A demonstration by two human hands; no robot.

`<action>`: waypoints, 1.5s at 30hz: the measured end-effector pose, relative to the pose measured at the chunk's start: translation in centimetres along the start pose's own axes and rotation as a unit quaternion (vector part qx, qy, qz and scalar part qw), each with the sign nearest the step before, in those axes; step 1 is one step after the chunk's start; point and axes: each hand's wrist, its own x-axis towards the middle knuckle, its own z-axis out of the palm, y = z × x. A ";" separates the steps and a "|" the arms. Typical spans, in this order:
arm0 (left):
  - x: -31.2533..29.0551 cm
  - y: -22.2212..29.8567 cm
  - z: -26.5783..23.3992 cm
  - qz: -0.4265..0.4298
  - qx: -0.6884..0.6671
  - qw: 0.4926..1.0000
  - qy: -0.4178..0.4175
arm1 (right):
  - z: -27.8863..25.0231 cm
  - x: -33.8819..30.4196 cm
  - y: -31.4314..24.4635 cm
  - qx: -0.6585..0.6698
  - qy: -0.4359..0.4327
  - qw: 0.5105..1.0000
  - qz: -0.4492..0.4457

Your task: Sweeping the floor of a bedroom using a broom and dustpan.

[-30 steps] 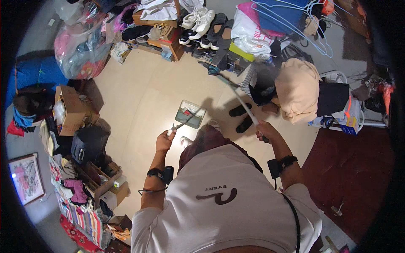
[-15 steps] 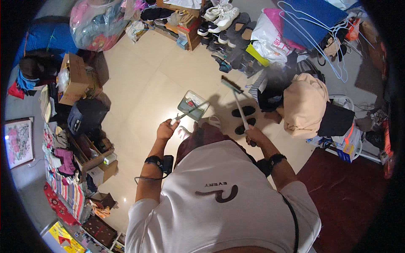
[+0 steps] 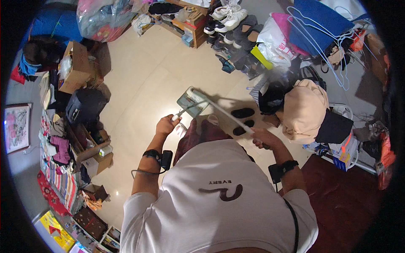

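Both clenched and well apart, the left hand (image 3: 168,123) grips a dustpan (image 3: 184,101) by its handle, the right hand (image 3: 265,138) a broom (image 3: 231,115) reaching over the dustpan. Feet (image 3: 181,130) stand just behind it; dark slippers (image 3: 243,113) lie to its right, shoes (image 3: 234,20) well beyond.

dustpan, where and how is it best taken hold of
Probably by the white grip at the near end of its slim handle, coming from the left. The handle runs out from the dustpan toward the left hand, which is wrapped around that grip; the wide dustpan body likely offers less to close fingers on.
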 end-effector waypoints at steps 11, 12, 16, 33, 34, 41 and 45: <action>-1.2 -0.6 2.1 -0.054 -0.022 0.998 0.014 | 0.1 8.6 -2.1 -0.139 0.125 0.980 -0.074; -1.3 -0.4 2.3 -0.057 -0.025 0.998 0.017 | 0.3 9.7 -1.6 -0.128 0.127 0.982 -0.053; -2.4 0.6 3.1 -0.062 -0.049 0.996 0.040 | -0.6 9.2 -0.7 -0.134 -0.007 0.991 0.001; -8.9 0.2 4.1 -0.136 -0.049 0.988 0.048 | -3.0 5.5 -8.0 -0.093 -0.015 0.992 -0.088; -9.7 -0.2 4.3 -0.148 -0.050 0.987 0.048 | -2.1 7.2 -8.3 -0.100 -0.018 0.991 -0.088; -13.8 -3.6 5.7 -0.186 -0.089 0.975 0.081 | 2.9 14.1 -5.3 -0.142 0.000 0.989 -0.046; -15.8 -5.1 6.7 -0.192 -0.130 0.970 0.076 | 4.9 10.5 -1.5 -0.203 -0.050 0.978 0.022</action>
